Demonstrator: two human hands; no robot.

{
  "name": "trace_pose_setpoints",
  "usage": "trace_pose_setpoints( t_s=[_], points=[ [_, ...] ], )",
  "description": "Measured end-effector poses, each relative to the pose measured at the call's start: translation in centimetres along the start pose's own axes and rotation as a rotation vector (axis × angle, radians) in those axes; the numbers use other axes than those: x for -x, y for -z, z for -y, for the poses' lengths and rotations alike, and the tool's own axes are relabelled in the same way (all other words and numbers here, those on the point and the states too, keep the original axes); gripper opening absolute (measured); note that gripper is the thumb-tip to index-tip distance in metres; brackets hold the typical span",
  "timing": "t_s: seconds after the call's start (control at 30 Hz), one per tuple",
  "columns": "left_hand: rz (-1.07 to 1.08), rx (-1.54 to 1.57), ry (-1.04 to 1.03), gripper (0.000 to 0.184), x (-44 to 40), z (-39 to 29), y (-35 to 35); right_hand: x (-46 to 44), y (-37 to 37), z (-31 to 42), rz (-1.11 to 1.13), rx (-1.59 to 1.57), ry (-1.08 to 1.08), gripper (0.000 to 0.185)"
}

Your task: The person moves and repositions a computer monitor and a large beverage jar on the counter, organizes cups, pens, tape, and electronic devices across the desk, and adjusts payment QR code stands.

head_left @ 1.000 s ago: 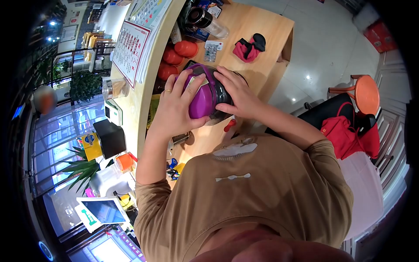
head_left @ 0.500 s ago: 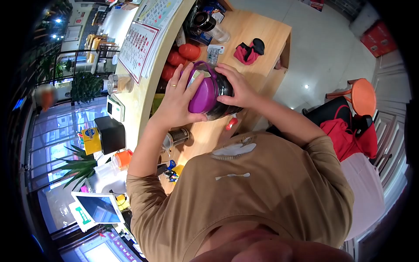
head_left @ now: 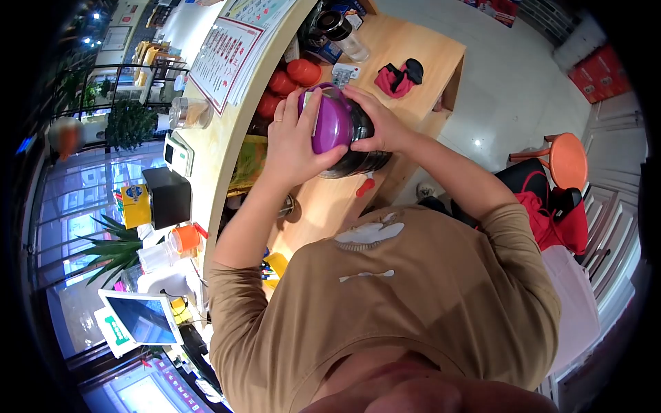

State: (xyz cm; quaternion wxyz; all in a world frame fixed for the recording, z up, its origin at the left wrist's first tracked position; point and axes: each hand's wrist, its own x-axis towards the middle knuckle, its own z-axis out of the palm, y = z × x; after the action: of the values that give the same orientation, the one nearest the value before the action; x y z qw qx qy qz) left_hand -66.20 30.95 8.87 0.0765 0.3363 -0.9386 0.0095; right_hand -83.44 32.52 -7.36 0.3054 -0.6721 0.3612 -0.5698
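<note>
A jar (head_left: 363,129) with a dark, see-through body and a purple lid (head_left: 332,127) is held tilted between my hands, above the wooden desk. My left hand (head_left: 297,138) is wrapped over the lid, its thumb across the purple top and its fingers along the upper edge. A pale label shows partly under those fingers. My right hand (head_left: 380,125) grips the side of the jar just behind the lid, fingers on the far side and thumb on the near side. What is inside the jar cannot be made out.
Red round containers (head_left: 301,71) and a clear bottle with a dark top (head_left: 344,38) stand beyond the jar. A pink-and-black cloth item (head_left: 399,77) lies on the wooden desk (head_left: 430,51). Left is a raised counter with papers (head_left: 224,62). An orange stool (head_left: 568,160) stands right.
My left hand has turned around the lid, its thumb now higher across the purple top. My right hand still grips the jar. The whole view has shifted slightly.
</note>
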Motion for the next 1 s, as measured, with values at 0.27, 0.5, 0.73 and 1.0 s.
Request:
trace_pose_setpoints(
  t_s=[0.27, 0.5, 0.73, 1.0],
  points=[
    [0.024, -0.051, 0.311, 0.092, -0.2, -2.2, -0.4, 0.1, 0.1, 0.0, 0.016, -0.02, -0.015, 0.098],
    [0.066, -0.044, 0.199, 0.096, -0.1, -0.9, 0.0, 0.4, -0.4, 0.2, -0.025, 0.035, 0.001, 0.1],
    [0.125, 0.008, 0.097, 0.095, -0.3, -0.7, 0.9, 0.5, -0.5, 0.3, -0.022, 0.036, -0.012, 0.103],
    [0.232, 0.171, -0.263, 0.1, -1.2, 2.7, 2.0, 0.5, -0.6, 0.3, -0.038, 0.034, -0.02, 0.103]
  ],
)
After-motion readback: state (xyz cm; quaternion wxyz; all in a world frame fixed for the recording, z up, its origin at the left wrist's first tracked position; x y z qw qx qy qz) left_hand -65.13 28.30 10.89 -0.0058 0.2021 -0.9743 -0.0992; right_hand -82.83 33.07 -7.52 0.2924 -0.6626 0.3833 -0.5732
